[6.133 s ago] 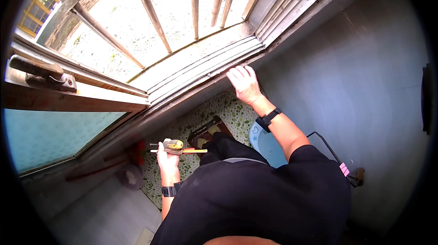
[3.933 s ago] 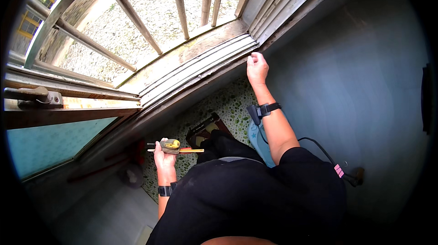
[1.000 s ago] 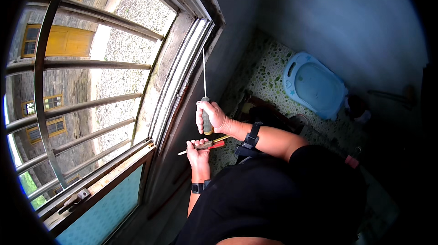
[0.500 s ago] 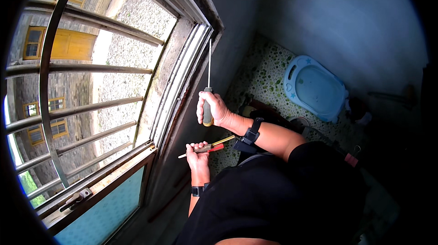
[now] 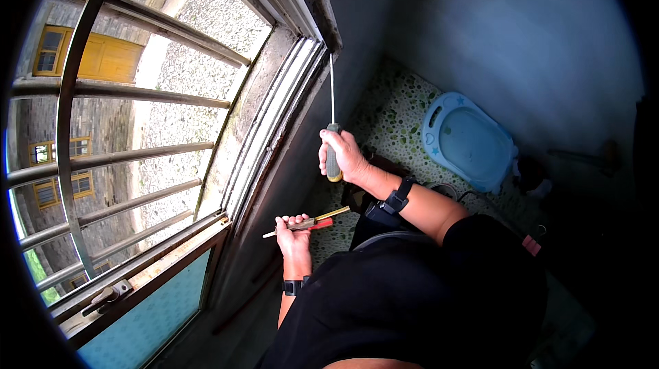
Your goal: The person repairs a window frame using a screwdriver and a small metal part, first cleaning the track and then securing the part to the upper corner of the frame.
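Note:
My right hand [image 5: 345, 157] is closed around the grey grip of a long-shafted screwdriver [image 5: 333, 153]. Its thin shaft points up, and the tip is by the lower corner of the window frame [image 5: 302, 70]; whether it touches there I cannot tell. Lower and to the left, my left hand [image 5: 295, 235] closes on several slim tools [image 5: 319, 223]. One end of the bundle is pale and narrow; a yellow rod and a red piece stick out on the other side. Their exact kinds are hard to make out.
Metal window bars [image 5: 147, 94] run across the left side, with a stone building beyond. A latch [image 5: 106, 297] sits on the sash with blue patterned glass [image 5: 147, 307]. To the right, a light-blue baby bathtub [image 5: 470, 139] stands on the pebble-patterned floor [image 5: 405, 87].
My right hand and the screwdriver have moved a little to the right and slightly up. The view has shifted slightly. My left hand keeps its hold on the slim tools.

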Action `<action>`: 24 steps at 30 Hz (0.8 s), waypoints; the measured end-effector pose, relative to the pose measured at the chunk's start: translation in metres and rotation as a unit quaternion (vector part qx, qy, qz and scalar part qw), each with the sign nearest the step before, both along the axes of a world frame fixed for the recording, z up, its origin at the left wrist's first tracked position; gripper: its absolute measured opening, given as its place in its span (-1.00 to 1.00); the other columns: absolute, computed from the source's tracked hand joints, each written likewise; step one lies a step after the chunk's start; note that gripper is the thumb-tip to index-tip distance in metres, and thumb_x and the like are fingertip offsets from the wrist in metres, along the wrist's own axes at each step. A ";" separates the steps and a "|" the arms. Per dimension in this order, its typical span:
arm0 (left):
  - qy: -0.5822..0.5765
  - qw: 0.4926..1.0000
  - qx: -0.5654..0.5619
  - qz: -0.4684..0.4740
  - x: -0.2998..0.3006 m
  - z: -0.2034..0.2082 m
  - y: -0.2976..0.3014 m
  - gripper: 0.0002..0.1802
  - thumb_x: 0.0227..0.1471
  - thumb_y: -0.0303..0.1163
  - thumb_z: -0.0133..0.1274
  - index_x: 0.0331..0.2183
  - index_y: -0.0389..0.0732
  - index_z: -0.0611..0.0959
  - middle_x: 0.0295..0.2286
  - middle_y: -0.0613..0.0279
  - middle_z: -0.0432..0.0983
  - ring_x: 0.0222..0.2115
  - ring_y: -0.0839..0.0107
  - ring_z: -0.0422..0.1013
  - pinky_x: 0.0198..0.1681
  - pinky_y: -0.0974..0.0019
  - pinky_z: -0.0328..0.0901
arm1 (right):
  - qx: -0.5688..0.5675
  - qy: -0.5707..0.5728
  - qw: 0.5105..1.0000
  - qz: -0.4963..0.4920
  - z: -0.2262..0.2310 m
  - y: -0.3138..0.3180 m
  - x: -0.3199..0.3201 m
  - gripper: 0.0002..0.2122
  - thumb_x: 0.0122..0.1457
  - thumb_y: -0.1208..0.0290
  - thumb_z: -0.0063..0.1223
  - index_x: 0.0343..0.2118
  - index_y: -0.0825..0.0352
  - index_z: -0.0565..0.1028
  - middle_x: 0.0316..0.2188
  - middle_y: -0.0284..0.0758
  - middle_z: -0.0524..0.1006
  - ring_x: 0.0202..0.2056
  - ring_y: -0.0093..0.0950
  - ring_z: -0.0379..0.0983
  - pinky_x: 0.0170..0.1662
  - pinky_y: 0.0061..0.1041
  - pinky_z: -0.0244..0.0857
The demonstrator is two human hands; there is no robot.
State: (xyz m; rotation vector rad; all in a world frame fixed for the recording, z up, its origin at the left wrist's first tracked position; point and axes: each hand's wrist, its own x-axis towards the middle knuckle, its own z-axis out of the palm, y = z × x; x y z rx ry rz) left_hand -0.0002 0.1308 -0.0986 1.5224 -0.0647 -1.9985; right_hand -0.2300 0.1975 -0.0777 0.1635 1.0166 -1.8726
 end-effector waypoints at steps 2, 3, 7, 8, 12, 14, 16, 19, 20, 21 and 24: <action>0.006 1.000 0.002 0.009 0.003 -0.002 0.002 -0.54 0.19 -0.08 -0.33 -0.64 -0.14 0.32 -0.76 0.31 0.14 -0.67 0.35 0.15 -0.36 0.16 0.24 | 0.014 0.012 1.000 -0.008 0.003 0.004 -0.012 -0.70 0.11 0.17 -0.08 -0.60 0.29 0.29 -0.77 -0.35 0.36 -0.77 -0.51 0.34 -0.71 -0.51 0.31; 0.006 1.000 0.003 0.009 0.004 -0.003 0.002 -0.54 0.19 -0.08 -0.33 -0.64 -0.14 0.32 -0.77 0.31 0.14 -0.67 0.35 0.15 -0.36 0.16 0.24 | 0.021 0.011 1.000 -0.014 0.005 0.004 -0.017 -0.71 0.11 0.16 -0.08 -0.58 0.29 0.29 -0.77 -0.35 0.36 -0.77 -0.51 0.34 -0.71 -0.51 0.31; 0.001 1.000 0.008 0.007 0.002 -0.003 0.005 -0.54 0.19 -0.08 -0.33 -0.64 -0.14 0.31 -0.77 0.31 0.13 -0.67 0.35 0.14 -0.36 0.16 0.24 | 0.030 0.003 0.999 0.026 0.004 0.008 -0.025 -0.74 0.10 0.18 -0.07 -0.55 0.26 0.27 -0.74 -0.34 0.37 -0.76 -0.50 0.34 -0.71 -0.51 0.29; 0.001 1.000 0.009 0.006 0.001 -0.002 0.006 -0.54 0.19 -0.08 -0.33 -0.64 -0.14 0.31 -0.77 0.31 0.13 -0.67 0.35 0.14 -0.36 0.16 0.24 | 0.034 -0.002 0.998 0.045 0.006 0.011 -0.024 -0.75 0.10 0.19 -0.07 -0.55 0.25 0.27 -0.73 -0.34 0.37 -0.76 -0.50 0.33 -0.70 -0.51 0.29; -0.004 1.000 0.008 0.006 -0.002 -0.002 0.006 -0.54 0.19 -0.08 -0.32 -0.64 -0.14 0.31 -0.77 0.31 0.12 -0.67 0.35 0.14 -0.36 0.17 0.24 | 0.070 -0.008 0.989 0.132 0.016 0.036 -0.020 -0.76 0.09 0.21 -0.08 -0.56 0.26 0.27 -0.74 -0.31 0.37 -0.76 -0.49 0.34 -0.72 -0.50 0.28; -0.003 1.000 0.004 0.005 -0.003 0.000 0.006 -0.55 0.18 -0.09 -0.32 -0.64 -0.14 0.31 -0.77 0.31 0.12 -0.67 0.36 0.14 -0.36 0.16 0.24 | 0.086 0.002 0.986 0.142 0.019 0.044 -0.021 -0.76 0.09 0.21 -0.07 -0.55 0.26 0.27 -0.75 -0.32 0.37 -0.76 -0.49 0.34 -0.73 -0.50 0.28; -0.001 1.000 0.000 0.003 -0.008 0.002 0.005 -0.55 0.18 -0.09 -0.30 -0.64 -0.13 0.31 -0.78 0.31 0.12 -0.67 0.36 0.13 -0.36 0.17 0.24 | 0.086 0.028 0.989 0.113 0.025 0.046 -0.028 -0.76 0.09 0.21 -0.07 -0.54 0.26 0.27 -0.74 -0.32 0.37 -0.76 -0.50 0.33 -0.72 -0.52 0.28; 0.002 1.000 -0.001 0.002 -0.013 0.005 0.006 -0.56 0.18 -0.09 -0.31 -0.63 -0.13 0.31 -0.77 0.31 0.12 -0.67 0.36 0.13 -0.36 0.17 0.24 | 0.072 0.058 0.992 0.081 0.031 0.040 -0.042 -0.77 0.12 0.20 -0.07 -0.50 0.24 0.27 -0.72 -0.34 0.38 -0.76 -0.54 0.33 -0.72 -0.55 0.28; 0.004 1.000 -0.002 0.001 -0.015 0.006 0.007 -0.56 0.18 -0.09 -0.31 -0.63 -0.13 0.31 -0.76 0.31 0.12 -0.67 0.36 0.13 -0.36 0.17 0.24 | 0.066 0.063 0.993 0.078 0.033 0.038 -0.045 -0.77 0.13 0.20 -0.08 -0.50 0.24 0.27 -0.72 -0.35 0.38 -0.75 -0.54 0.33 -0.72 -0.55 0.29; 0.007 1.000 -0.004 -0.001 -0.017 0.006 0.008 -0.56 0.19 -0.09 -0.32 -0.63 -0.13 0.31 -0.76 0.31 0.12 -0.67 0.36 0.13 -0.36 0.17 0.24 | 0.060 0.067 0.993 0.075 0.036 0.036 -0.047 -0.77 0.13 0.20 -0.08 -0.49 0.24 0.26 -0.72 -0.35 0.38 -0.75 -0.55 0.33 -0.71 -0.55 0.29; 0.002 1.000 -0.004 -0.003 -0.019 0.007 0.009 -0.56 0.19 -0.10 -0.32 -0.62 -0.13 0.30 -0.75 0.32 0.12 -0.66 0.36 0.13 -0.36 0.17 0.24 | 0.041 0.027 0.997 0.057 0.031 0.029 -0.036 -0.76 0.15 0.18 -0.09 -0.48 0.23 0.26 -0.73 -0.36 0.37 -0.75 -0.54 0.34 -0.71 -0.53 0.31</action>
